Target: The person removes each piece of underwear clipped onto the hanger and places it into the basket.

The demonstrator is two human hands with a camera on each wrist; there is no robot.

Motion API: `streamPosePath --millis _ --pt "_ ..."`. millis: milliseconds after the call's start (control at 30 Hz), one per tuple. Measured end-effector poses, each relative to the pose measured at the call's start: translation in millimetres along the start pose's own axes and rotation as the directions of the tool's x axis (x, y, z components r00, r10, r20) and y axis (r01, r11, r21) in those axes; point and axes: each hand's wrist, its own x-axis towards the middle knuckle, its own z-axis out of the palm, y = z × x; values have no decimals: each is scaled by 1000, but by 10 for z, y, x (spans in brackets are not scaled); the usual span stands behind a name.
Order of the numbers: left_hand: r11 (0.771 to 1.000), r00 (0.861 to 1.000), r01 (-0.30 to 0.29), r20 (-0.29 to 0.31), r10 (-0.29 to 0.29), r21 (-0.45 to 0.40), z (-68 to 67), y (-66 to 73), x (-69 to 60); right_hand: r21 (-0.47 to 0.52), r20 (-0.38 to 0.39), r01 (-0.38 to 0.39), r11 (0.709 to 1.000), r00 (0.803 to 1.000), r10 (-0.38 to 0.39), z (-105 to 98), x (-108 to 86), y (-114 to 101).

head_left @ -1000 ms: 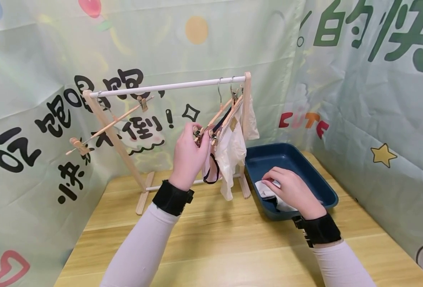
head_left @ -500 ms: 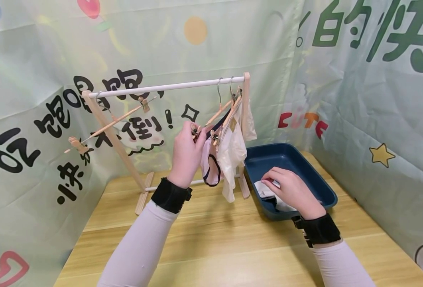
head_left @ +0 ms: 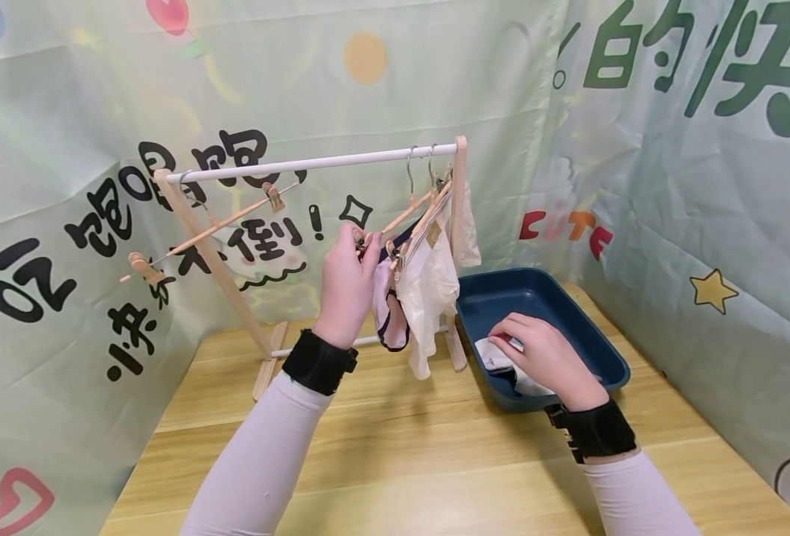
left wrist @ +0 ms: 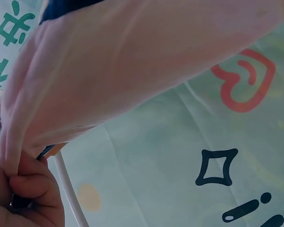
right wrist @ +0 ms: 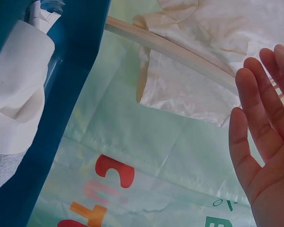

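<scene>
My left hand (head_left: 346,290) pinches a clip at the near end of a wooden hanger (head_left: 404,216). From this hanger droops a pink garment with dark trim (head_left: 382,286); in the left wrist view its cloth (left wrist: 113,66) runs up from my curled fingers (left wrist: 33,182), which partly hide the clip. Just right of it hangs a pale, shiny garment (head_left: 431,290) on another hanger. My right hand (head_left: 542,357) hovers over white cloth (head_left: 491,355) in the blue tub (head_left: 530,279). Its palm (right wrist: 270,165) is bare, the fingers loosely bent and holding nothing.
The rack's white rail (head_left: 314,161) spans the back of the wooden table (head_left: 395,461). An unloaded hanger with clips (head_left: 234,217) hangs at its left end. The tub stands beside the rack's right foot (head_left: 456,350). Printed fabric (head_left: 676,223) walls the table.
My left hand has shifted slightly left, drawing the near end of the hanger and the pink garment with it. The left-end hanger has turned a little. My right hand has stayed in place.
</scene>
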Motion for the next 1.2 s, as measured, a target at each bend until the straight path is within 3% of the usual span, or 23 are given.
streamPosePath --millis 333,633,833,1200 --pt "1000 999 -5 -38 4 -20 -12 -73 -4 2 8 -1 1000 1000 1 12 6 -16" --pt "999 993 -50 -110 49 -12 -95 -89 19 0 9 2 1000 1000 -2 30 4 -26" --pt "997 990 -56 -136 49 -51 -156 -89 23 1 10 -3 1000 1000 3 25 11 -41" --pt "996 975 -68 -213 56 -50 -266 -57 -19 7 20 3 1000 1000 -3 33 5 -28"
